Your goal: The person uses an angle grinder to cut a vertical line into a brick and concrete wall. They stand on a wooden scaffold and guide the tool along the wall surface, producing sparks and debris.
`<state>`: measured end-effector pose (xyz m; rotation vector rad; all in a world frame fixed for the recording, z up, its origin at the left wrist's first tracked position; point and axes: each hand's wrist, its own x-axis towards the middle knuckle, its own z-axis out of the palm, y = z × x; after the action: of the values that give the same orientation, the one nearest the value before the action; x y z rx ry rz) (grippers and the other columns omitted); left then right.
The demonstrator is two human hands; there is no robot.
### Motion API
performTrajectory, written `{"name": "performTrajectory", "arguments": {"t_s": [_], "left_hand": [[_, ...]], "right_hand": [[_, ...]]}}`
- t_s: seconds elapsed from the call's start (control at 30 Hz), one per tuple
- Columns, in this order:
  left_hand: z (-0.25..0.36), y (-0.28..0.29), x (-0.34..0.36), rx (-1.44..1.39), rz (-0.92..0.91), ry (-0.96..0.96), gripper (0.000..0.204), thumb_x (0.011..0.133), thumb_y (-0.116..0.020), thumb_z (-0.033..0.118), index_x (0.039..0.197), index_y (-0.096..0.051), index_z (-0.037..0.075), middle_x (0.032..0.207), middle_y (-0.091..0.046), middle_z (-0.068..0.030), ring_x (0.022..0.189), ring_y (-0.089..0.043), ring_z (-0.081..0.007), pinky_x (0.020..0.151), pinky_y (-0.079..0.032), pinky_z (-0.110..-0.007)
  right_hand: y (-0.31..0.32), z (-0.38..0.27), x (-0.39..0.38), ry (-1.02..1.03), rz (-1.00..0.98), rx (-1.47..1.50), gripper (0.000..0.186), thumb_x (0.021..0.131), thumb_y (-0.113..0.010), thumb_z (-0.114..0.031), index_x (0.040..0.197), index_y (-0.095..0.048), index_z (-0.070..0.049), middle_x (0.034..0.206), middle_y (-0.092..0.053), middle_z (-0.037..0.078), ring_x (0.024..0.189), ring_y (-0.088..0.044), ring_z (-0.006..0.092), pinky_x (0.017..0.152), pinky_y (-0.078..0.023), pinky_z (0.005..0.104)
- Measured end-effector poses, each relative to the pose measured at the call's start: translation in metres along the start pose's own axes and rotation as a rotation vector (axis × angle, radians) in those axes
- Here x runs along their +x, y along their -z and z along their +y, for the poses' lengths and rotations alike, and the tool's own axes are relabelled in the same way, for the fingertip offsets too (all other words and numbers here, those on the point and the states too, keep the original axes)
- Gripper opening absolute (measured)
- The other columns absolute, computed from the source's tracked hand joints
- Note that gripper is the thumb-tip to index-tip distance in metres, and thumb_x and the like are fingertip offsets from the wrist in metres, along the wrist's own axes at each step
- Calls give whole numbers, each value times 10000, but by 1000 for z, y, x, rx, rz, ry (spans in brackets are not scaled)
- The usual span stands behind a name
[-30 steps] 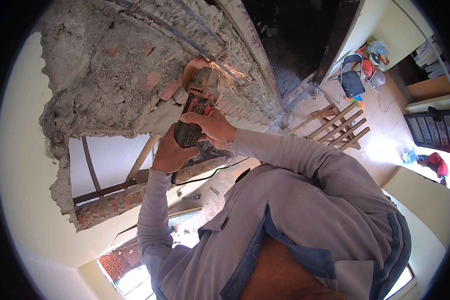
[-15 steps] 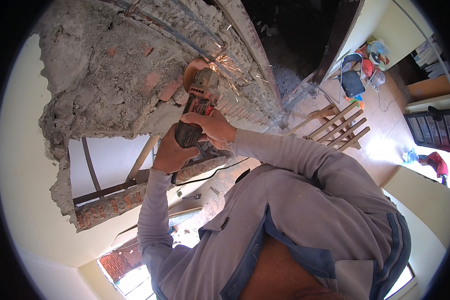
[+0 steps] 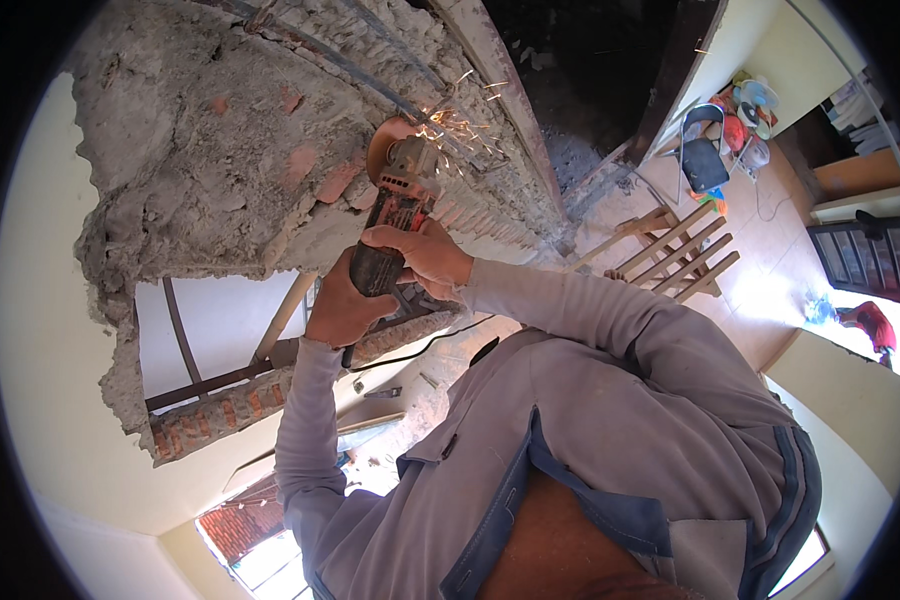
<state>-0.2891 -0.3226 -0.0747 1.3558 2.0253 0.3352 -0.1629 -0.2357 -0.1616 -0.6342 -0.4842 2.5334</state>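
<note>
An angle grinder (image 3: 402,205), dark and dusty with red marks, is held between both hands against broken masonry. My left hand (image 3: 342,308) is closed around its rear end. My right hand (image 3: 432,258) wraps round the middle of its body from the right. The orange-brown disc (image 3: 382,150) meets a metal reinforcing bar (image 3: 355,72) that runs along the rough concrete (image 3: 200,150). Bright sparks (image 3: 458,130) spray to the right of the contact, which glare partly hides. A black cord (image 3: 420,352) trails from the tool's rear.
Below the concrete is an opening edged with exposed bricks (image 3: 220,415), with a wooden pole (image 3: 288,315) across it. At right stand a slatted wooden frame (image 3: 675,258) and a chair (image 3: 705,160) beside piled household things. A dark doorway (image 3: 590,80) lies beyond.
The sparks have changed shape and now scatter in shorter, more curled streaks. Both hands and the grinder stay in nearly the same place.
</note>
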Motion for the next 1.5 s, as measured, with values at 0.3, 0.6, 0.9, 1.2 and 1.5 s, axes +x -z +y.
{"name": "performTrajectory", "arguments": {"t_s": [0.3, 0.6, 0.9, 1.2, 1.5], "left_hand": [[2, 1, -1, 3, -9, 15, 733, 639, -803, 159, 1289, -517, -20, 1068, -662, -124, 949, -659, -231, 880, -531, -356], [2, 2, -1, 2, -16, 29, 735, 631, -803, 164, 1284, -520, -17, 1071, -663, -131, 957, -660, -241, 892, -526, -362], [-4, 1, 0, 28, 9, 2, 738, 630, -799, 192, 1281, -524, -20, 1045, -663, -133, 914, -656, -240, 854, -531, -362], [-6, 0, 1, -5, 6, -5, 730, 631, -803, 196, 1271, -530, -22, 1040, -663, -133, 907, -654, -239, 854, -530, -361], [-1, 2, -2, -5, -3, 7, 728, 633, -806, 188, 1274, -528, -18, 1053, -659, -132, 924, -653, -233, 866, -530, -359]], "right_hand": [[0, 1, 1, 11, -13, 7, 349, 835, -809, -215, 1101, -616, -96, 1050, -662, 61, 931, -691, 211, 855, -582, 497], [2, 2, 3, -4, -16, -3, 354, 835, -809, -216, 1104, -611, -97, 1053, -657, 61, 935, -688, 212, 864, -577, 502], [1, 3, 3, -6, -14, -2, 352, 832, -810, -219, 1099, -610, -106, 1053, -658, 56, 948, -686, 210, 868, -571, 505], [-1, -1, -2, 0, 0, 1, 363, 829, -810, -214, 1108, -614, -91, 1054, -668, 63, 942, -694, 209, 854, -575, 490], [-2, 1, 0, -1, 0, -1, 347, 824, -815, -225, 1095, -632, -110, 1025, -681, 48, 909, -698, 195, 841, -577, 476]]}}
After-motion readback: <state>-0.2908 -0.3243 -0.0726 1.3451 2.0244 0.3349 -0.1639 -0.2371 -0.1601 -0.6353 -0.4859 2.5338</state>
